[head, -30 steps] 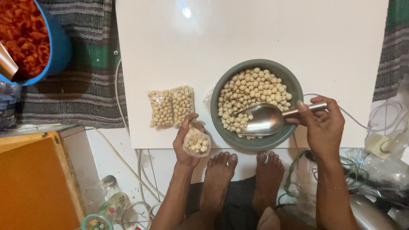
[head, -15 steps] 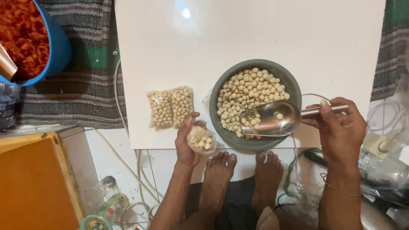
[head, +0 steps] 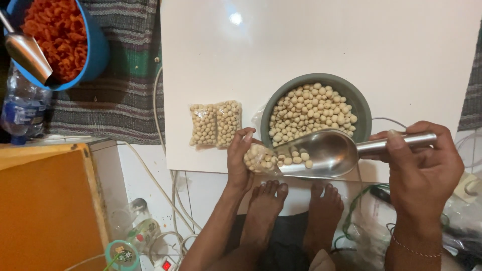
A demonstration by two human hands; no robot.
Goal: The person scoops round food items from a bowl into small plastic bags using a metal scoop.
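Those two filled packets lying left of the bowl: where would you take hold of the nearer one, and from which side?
Take the right-hand packet across its long sides, coming straight down from above. It lies flat on the white board touching the left packet, so that side is blocked; its right edge is free, though the left hand and the bowl stand close. A pinch at its far short end looks easiest.

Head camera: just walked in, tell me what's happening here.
A person sits at a white board on the floor. The right hand holds a metal scoop by its handle, tipped toward a small clear bag that the left hand holds open at the scoop's lip. Pale round nuts lie in the scoop and the bag. The grey bowl behind is full of them. Two filled bags lie to the left.
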